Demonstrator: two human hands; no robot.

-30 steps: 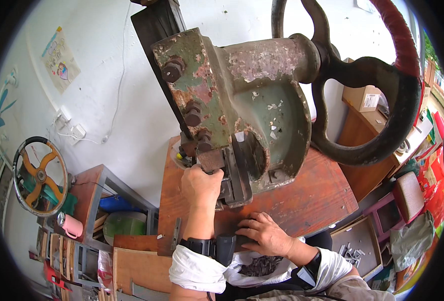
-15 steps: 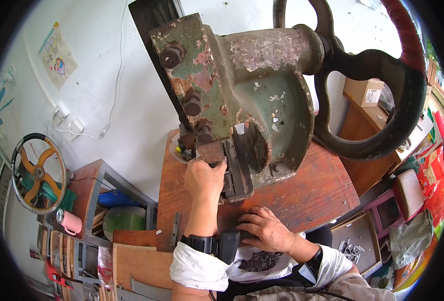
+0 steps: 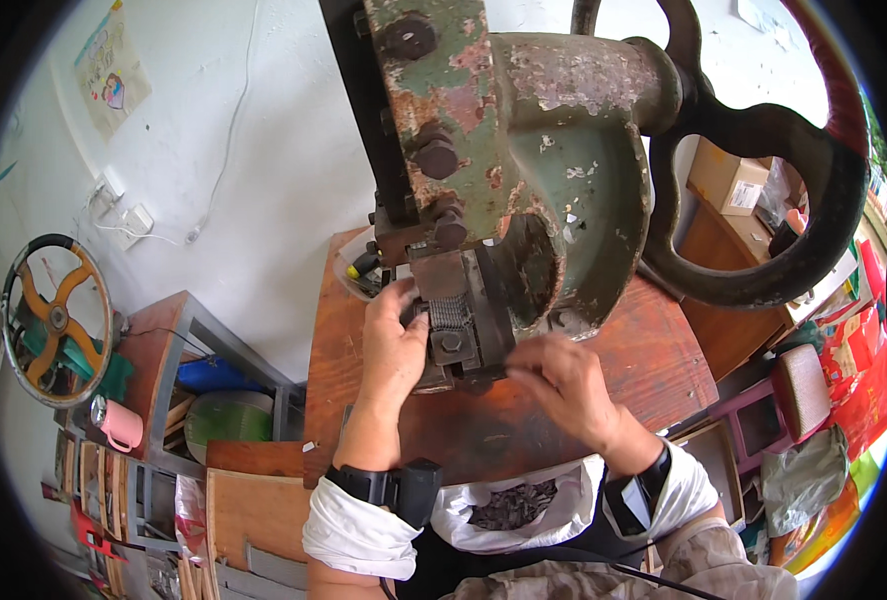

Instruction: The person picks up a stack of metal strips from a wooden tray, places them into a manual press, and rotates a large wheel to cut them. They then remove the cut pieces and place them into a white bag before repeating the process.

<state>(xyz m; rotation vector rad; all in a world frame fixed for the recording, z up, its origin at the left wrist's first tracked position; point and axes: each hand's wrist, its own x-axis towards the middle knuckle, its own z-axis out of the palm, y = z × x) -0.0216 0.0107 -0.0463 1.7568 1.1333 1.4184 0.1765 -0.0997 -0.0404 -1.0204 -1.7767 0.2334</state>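
A worn green cast-iron hand press (image 3: 438,110) stands before me on a reddish wooden table (image 3: 363,440). Low at its front, a metal die with a ridged block (image 3: 450,312) sits beneath a brown metal plate (image 3: 437,275). My left hand (image 3: 391,340) is at the die's left side, thumb and forefinger apart near the ridged block; its other fingers are partly hidden. To the right of the die, my right hand (image 3: 568,385) hovers over the table, slightly blurred, fingers loosely stretched and nothing visible in them. A white bag (image 3: 453,525) of dark metal pieces (image 3: 513,503) lies below the table's edge.
The press's large black handwheel (image 3: 763,290) fills the upper right. Behind the die is a clear plastic tub (image 3: 348,270) with a yellow-and-black tool. A shelf unit with a pink mug (image 3: 118,425) and another wheel (image 3: 58,320) stand left; a cardboard box (image 3: 728,180) sits right.
My left hand has shifted from the plate's front to the die's left side, uncovering the ridged block. My right hand has lifted and moved up off the table edge. The view has shifted slightly.
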